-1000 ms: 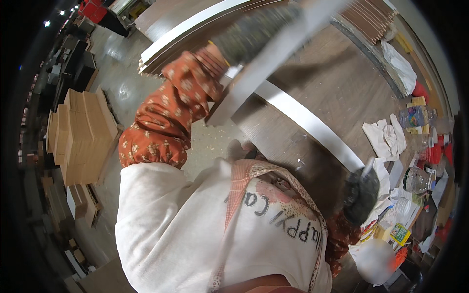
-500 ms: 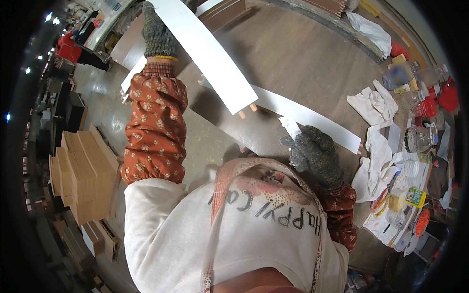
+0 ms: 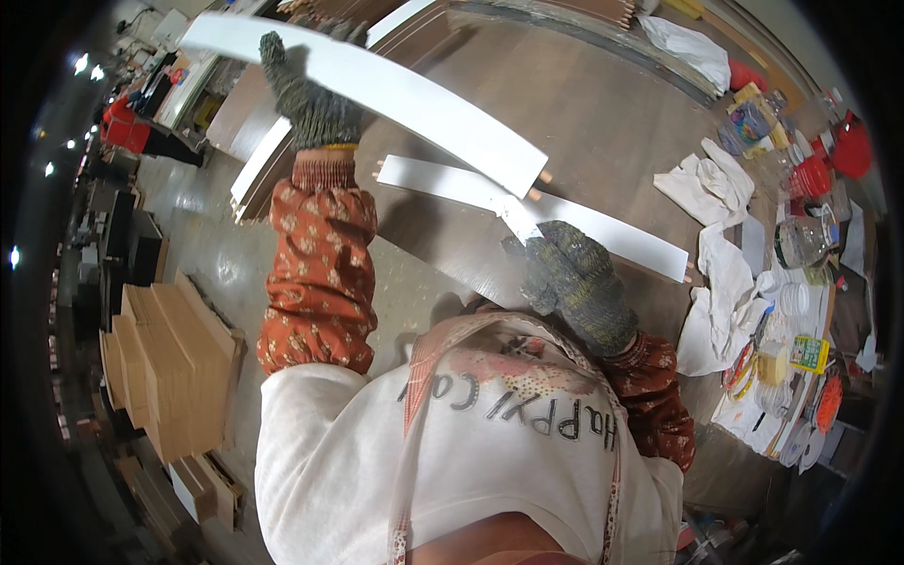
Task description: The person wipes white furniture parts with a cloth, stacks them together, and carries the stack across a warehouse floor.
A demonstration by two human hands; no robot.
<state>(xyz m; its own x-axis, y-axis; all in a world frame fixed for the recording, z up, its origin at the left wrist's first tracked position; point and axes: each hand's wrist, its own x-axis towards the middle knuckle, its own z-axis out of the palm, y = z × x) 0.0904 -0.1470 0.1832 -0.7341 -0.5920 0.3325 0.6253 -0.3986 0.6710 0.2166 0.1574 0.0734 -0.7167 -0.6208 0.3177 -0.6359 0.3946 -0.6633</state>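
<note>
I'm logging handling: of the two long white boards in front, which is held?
The upper board, gripped by the left hand; the lower board lies on the table.

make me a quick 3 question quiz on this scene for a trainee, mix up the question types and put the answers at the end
1. Multiple choice: what does the left hand hold?
a) a clear bottle
b) a long white board
c) a folded cloth

2. True or false: the right hand is bare.

3. Count: how many brown pegs show at the right-hand end of the held board?

Key:
1. b
2. False; it wears a dark knitted glove.
3. Two
</note>
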